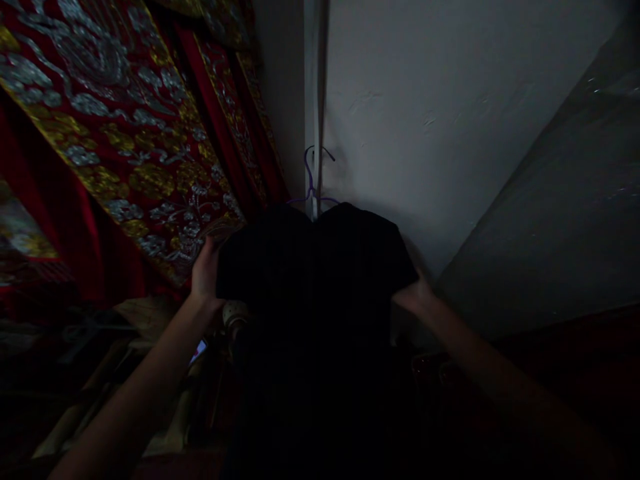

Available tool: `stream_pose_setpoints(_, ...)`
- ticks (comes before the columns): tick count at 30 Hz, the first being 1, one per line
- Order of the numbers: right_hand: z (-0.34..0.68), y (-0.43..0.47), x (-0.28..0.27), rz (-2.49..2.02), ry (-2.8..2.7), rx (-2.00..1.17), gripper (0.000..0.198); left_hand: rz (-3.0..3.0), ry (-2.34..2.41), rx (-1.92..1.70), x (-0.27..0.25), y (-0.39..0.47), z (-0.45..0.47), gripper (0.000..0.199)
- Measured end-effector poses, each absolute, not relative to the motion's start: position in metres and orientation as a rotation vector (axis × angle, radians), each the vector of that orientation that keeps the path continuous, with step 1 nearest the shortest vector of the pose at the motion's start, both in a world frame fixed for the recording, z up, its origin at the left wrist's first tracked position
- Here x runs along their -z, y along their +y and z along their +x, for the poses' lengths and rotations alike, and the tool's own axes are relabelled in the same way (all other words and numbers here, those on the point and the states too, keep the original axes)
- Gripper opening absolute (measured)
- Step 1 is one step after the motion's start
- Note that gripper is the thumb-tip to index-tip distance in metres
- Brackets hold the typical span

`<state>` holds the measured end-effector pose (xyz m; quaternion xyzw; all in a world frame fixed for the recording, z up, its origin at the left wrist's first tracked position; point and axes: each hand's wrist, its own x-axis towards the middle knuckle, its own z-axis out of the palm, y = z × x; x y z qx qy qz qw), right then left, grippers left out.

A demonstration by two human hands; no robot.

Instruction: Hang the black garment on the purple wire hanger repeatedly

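Note:
A black short-sleeved garment (315,287) hangs on a thin purple hanger (310,180), whose hook shows above the neckline against a pale vertical strip. My left hand (206,273) is at the sleeve on the left, thumb up, its fingers mostly behind the cloth. At the opposite sleeve, my right hand (416,293) grips the hem area, and its fingers are largely hidden by the fabric. Both arms reach out from the lower corners. The lower part of the garment fades into darkness.
Red cloth with gold and silver embroidery (150,133) hangs at the left. Behind the garment stands a pale wall (425,87), with translucent plastic sheeting (565,200) at the right. A bamboo-like frame (175,420) and a small lit screen (199,351) are at the lower left.

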<state>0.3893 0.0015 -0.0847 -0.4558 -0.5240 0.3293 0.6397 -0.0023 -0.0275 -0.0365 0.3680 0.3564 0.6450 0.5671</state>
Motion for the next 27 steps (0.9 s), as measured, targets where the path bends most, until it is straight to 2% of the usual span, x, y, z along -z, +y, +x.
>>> stream_pose_setpoints(2,0.397,0.007,0.083,-1.003,-1.11,-0.931,0.048,1.016,0.93,-1.499,0.034,-0.03,-0.005,0.052)
stream_pose_setpoints(5,0.401,0.015,0.065,-0.894,-0.891,-1.129,0.029,1.271,1.141,-1.398,0.027,-0.03,-0.005,0.051)
stream_pose_setpoints(12,0.38,0.008,0.006,-0.674,-0.77,-1.139,0.02,1.78,1.27,-1.195,0.005,-0.016,0.005,0.036)
stream_pose_setpoints(16,0.368,-0.03,-0.012,-0.596,-1.063,-1.264,0.036,2.052,1.366,-1.288,0.006,-0.001,0.01,0.02)
stream_pose_setpoints(20,0.356,-0.052,-0.013,-0.499,-1.81,-1.423,0.053,2.012,1.368,-1.63,0.017,0.005,0.012,0.024)
stream_pose_setpoints(22,0.35,-0.05,-0.005,-0.596,-2.178,-1.308,0.044,1.941,1.268,-1.748,0.022,0.001,0.015,0.031)
stream_pose_setpoints(25,0.337,-0.038,0.014,-0.917,-2.255,-0.875,0.024,1.911,1.07,-1.796,0.024,-0.015,0.028,0.04)
stream_pose_setpoints(26,0.331,-0.035,0.021,-0.965,-2.222,-0.721,0.029,1.896,1.011,-1.784,0.022,-0.021,0.035,0.043)
stream_pose_setpoints(27,0.325,-0.032,0.029,-0.98,-2.201,-0.576,0.044,1.874,0.955,-1.767,0.019,-0.028,0.043,0.045)
